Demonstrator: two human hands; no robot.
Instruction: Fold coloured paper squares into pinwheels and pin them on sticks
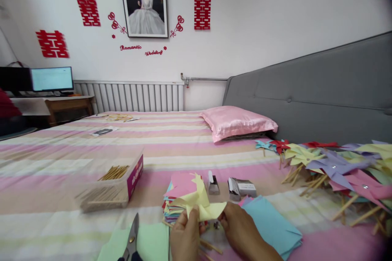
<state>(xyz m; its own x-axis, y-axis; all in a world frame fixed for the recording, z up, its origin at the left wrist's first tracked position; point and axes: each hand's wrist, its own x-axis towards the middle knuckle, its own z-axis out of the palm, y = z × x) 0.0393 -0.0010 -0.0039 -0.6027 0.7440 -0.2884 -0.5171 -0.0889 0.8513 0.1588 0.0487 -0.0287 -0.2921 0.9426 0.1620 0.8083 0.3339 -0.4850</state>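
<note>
A pale yellow paper pinwheel [200,202], partly folded, is held up between my two hands. My left hand [185,234] pinches its lower middle, thumb in front. At its right tip, the fingers of my right hand [240,226] are closed on a corner. Just behind it rises a stack of coloured cut papers [180,185] with pink on top. Below the hands lie a few wooden sticks [211,246] and small shiny pins [216,225]. Scissors [133,236], blades apart, rest on green paper sheets [156,240] to the left. Blue paper sheets [272,224] lie right of my right hand.
A clear plastic box [104,200] of wooden sticks stands at left. Small open boxes [213,183] sit beyond the stack. Finished pinwheels [333,165] pile up at right, near the grey headboard [315,85]. A pink pillow [239,121] lies farther back on the striped bed.
</note>
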